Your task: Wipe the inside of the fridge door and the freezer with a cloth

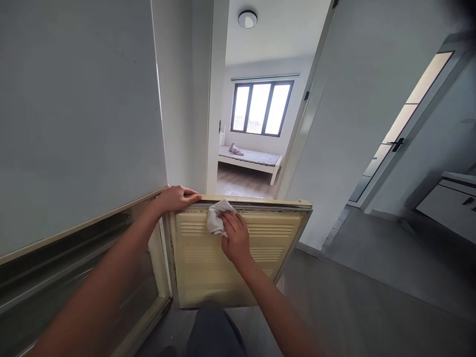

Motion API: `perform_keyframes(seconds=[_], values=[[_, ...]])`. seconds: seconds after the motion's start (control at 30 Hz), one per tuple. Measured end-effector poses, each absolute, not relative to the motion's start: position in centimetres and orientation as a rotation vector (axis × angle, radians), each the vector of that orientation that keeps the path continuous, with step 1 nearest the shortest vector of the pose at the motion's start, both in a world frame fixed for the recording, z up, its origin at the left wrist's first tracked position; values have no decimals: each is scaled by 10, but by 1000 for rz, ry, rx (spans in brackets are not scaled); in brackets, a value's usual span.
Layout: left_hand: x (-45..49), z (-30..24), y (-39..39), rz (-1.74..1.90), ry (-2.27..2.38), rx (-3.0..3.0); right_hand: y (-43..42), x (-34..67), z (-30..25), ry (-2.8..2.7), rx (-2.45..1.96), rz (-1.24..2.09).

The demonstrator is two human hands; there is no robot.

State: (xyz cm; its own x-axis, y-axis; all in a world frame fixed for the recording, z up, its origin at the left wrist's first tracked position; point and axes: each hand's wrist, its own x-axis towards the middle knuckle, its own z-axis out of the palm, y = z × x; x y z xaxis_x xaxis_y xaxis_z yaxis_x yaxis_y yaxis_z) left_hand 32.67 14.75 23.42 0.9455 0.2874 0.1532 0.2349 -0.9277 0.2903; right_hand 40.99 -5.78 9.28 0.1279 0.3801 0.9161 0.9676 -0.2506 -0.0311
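Note:
A cream lower refrigerator door (pixel 208 277) stands swung open, its ribbed inner panel facing me. My left hand (pixel 176 199) grips the door's top edge near the hinge side, its fingers curled over the rim and partly hidden. In my right hand (pixel 236 238) is a bunched white cloth (pixel 216 219), pressed to the upper part of the inner panel just below the top edge. Dark grime spots show along the door's grey gasket (pixel 275 208). On the left is the open refrigerator compartment (pixel 137 277), partly hidden behind my left forearm.
The closed upper refrigerator door (pixel 78 109) fills the left side. Beyond the open door, a doorway leads to a room with a bed (pixel 256 157) and a window (pixel 262 109). My knee (pixel 215 332) is below the door. A white cabinet (pixel 448 208) stands at the right.

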Motion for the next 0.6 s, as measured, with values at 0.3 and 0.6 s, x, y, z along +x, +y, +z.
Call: perform_keyframes(seconds=[0.3, 0.6], values=[[332, 232, 150, 301, 400, 2809, -173, 503, 84, -922, -1943, -1251], [336, 228, 147, 339, 471, 2798, -243, 550, 97, -2, -1869, -736]])
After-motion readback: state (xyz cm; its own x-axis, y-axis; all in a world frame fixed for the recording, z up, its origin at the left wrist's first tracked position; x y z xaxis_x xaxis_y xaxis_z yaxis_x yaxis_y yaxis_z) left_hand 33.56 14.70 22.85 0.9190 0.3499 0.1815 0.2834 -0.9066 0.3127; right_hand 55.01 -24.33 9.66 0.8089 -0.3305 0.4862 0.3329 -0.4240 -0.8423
